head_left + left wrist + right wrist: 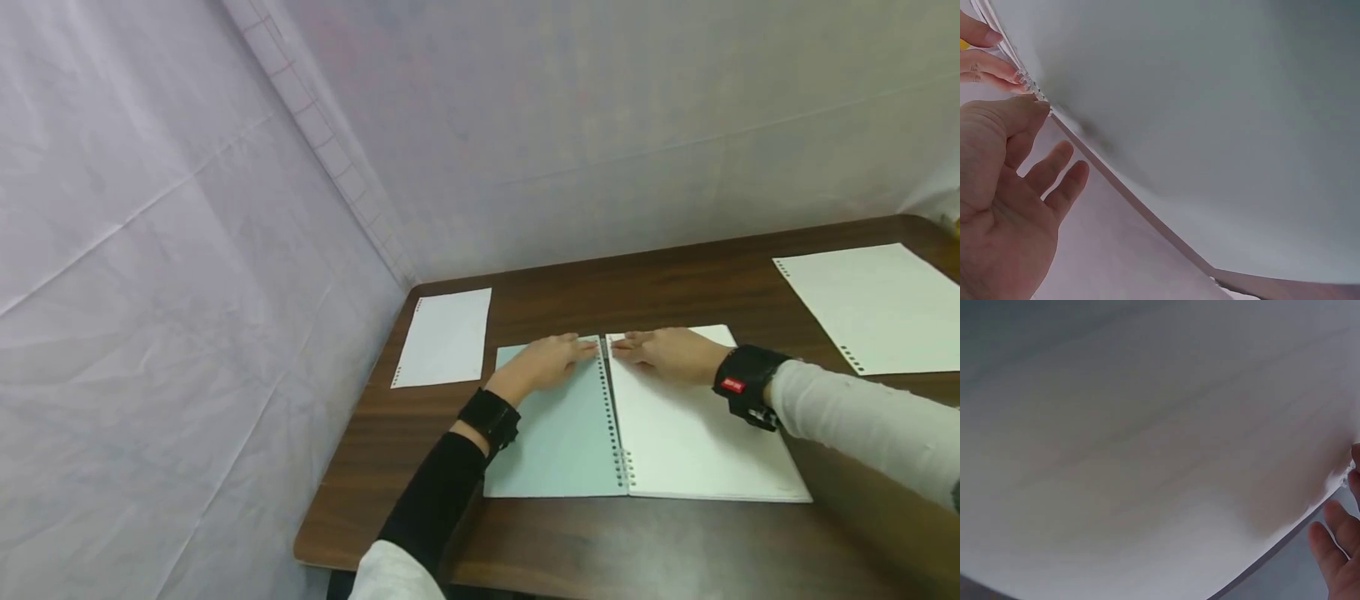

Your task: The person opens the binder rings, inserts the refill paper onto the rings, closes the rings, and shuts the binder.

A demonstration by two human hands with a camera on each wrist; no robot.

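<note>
An open ring notebook lies on the brown table (570, 542), with a pale green left page (555, 433) and a white right page (697, 442). Both hands meet at the far end of its ring spine (613, 417). My left hand (551, 360) rests on the green page and its thumb and forefinger tips pinch the top of the spine (1034, 94). My right hand (663, 350) lies on the white page, also pinching the spine's top with its fingertips (994, 67). In the right wrist view only the white page (1147, 456) and a few fingers (1338, 550) show.
One loose punched white sheet (444, 336) lies at the table's far left corner. Another (877, 304) is at the far right. Pale fabric walls (187, 292) close off the left and back sides. The table's near edge is just below the notebook.
</note>
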